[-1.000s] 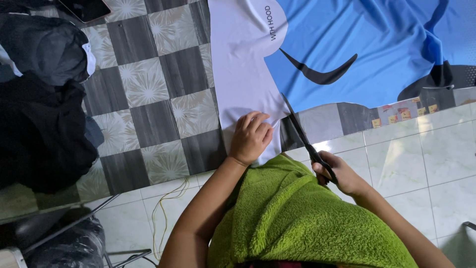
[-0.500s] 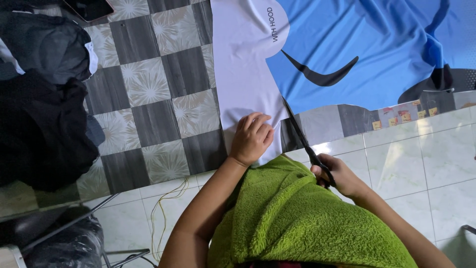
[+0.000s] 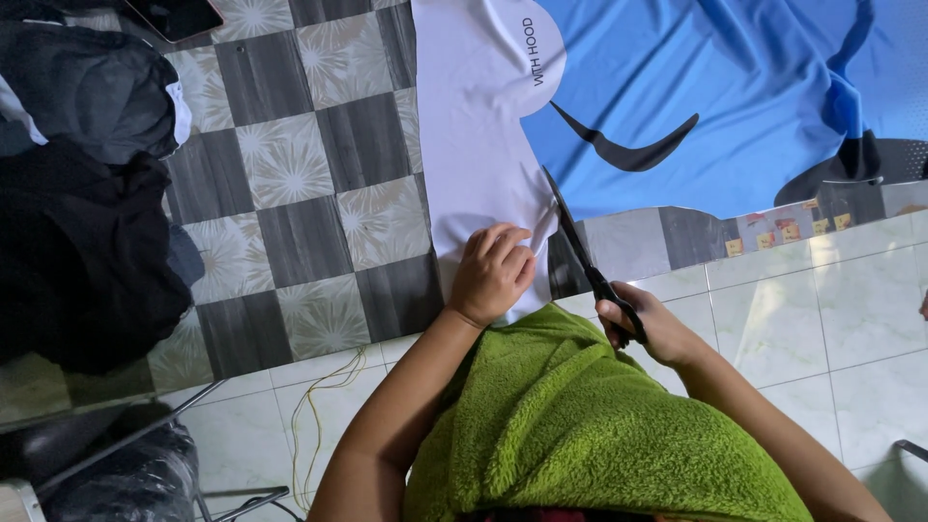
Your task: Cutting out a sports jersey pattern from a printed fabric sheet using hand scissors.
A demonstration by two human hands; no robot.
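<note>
A checkered floor mat of grey and pale floral squares covers the upper left of the view and meets a floor of pale glossy tiles along its lower edge. Across the top right spreads a large sheet of blue fabric with black curved markings, and beside it on its left lies a white fabric panel, the two lapping over the mat. At the far left a heap of dark clothing rests on the mat. A fuzzy green towel fills the bottom centre, between the person's forearms. The left hand lies palm down on the lower end of the white panel, fingers curled together and pressing the cloth flat. The right hand is closed around the handles of black scissors, fingers through the loops; the blades point up and away along the edge where the white panel meets the blue fabric, their tip touching that seam. Whether the blades are parted cannot be told. A thin yellow cord loops over the tiles at the lower left.
</note>
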